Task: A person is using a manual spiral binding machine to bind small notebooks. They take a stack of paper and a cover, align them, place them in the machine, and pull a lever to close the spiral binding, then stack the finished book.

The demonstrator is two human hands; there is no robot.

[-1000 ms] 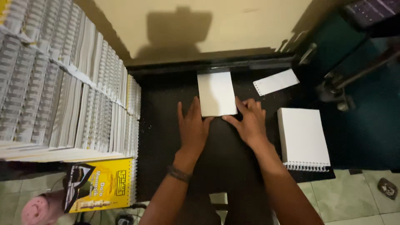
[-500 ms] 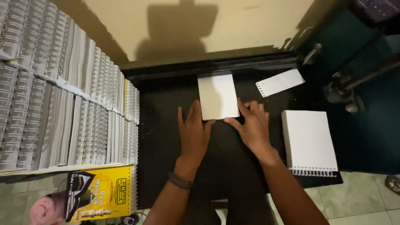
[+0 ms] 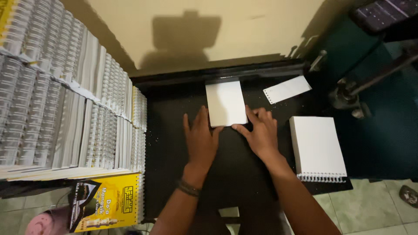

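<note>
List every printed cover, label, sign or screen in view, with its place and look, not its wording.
Yellow booklet cover: bottom left, below the stacks; rectangular, yellow with black lettering and a dark picture, spiral-bound along its right edge.
Stacked spiral-bound booklets: left side; only grey-white edges and coils show, no covers.
White pad, between left hand and right hand: blank.
No signs or screens.
</note>
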